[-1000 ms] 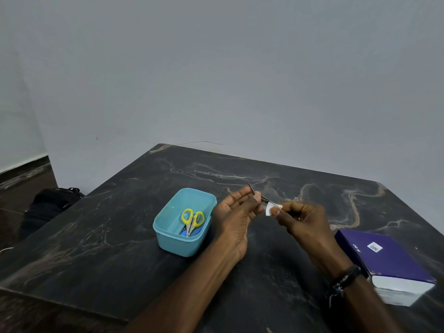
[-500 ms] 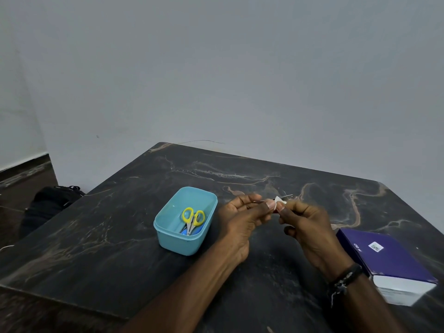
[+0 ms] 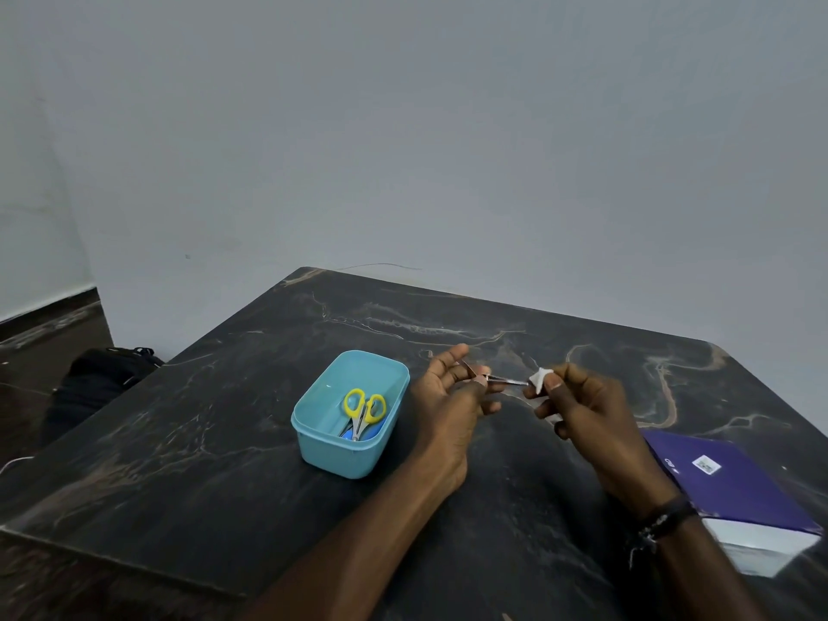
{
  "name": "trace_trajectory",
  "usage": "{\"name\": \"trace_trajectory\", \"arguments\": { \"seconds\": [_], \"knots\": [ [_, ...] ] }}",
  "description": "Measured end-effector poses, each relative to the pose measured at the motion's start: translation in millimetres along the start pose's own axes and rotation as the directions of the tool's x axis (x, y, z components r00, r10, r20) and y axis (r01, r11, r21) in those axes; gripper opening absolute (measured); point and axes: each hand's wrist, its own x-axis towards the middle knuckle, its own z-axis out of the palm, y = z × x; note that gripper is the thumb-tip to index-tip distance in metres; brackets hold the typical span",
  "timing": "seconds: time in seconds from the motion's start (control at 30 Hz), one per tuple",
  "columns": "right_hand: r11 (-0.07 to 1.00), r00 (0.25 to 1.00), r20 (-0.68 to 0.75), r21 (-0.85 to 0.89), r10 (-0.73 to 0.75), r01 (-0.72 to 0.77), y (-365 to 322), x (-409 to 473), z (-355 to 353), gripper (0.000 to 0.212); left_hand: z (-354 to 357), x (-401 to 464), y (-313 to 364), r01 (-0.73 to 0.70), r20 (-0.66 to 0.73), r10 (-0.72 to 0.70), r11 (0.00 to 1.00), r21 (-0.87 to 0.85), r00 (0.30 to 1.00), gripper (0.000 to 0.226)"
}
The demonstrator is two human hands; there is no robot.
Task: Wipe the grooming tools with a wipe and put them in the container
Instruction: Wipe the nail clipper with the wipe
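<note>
Flanking hands [image 3: 452,410], container [image 3: 340,450], purple box [image 3: 735,490]

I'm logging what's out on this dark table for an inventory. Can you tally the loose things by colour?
Blue: 2, the light blue container and a blue item under the scissors
Yellow-handled: 1, scissors
Silver: 1, slim metal tool held in both hands
White: 1, wipe
Purple: 1, box
Total: 6
</note>
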Motion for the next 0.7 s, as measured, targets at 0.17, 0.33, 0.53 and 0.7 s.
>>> {"name": "trace_trajectory", "arguments": {
  "seconds": [0.17, 0.33, 0.53, 0.7],
  "knots": [
    [0.968, 0.986, 0.133, -0.214, -0.1, 0.128, 1.5, -0.9, 5.0, 0.02, 0.7, -4.1, -1.6, -0.149, 0.031, 0.145, 0.959, 0.24, 0.989, 0.04],
    [0.941, 0.967, 0.191, -0.258, -0.171, 0.217, 7.5, 2.0, 1.8, 0.02, 1.2, -7.4, -3.6, -0.265, 0.098, 0.246, 0.888, 0.376, 0.964, 0.038],
    [0.923, 0.951, 0.252, -0.291, -0.181, 0.253, 8.4, 1.0, 3.0, 0.021, -0.7, -5.7, -4.7, -0.27, 0.093, 0.254, 0.878, 0.395, 0.963, 0.032],
    [0.918, 0.95, 0.265, -0.312, -0.165, 0.246, 7.9, 0.7, 2.4, 0.018, 0.3, -6.3, -4.7, -0.261, 0.088, 0.247, 0.886, 0.382, 0.965, 0.031]
  ]
}}
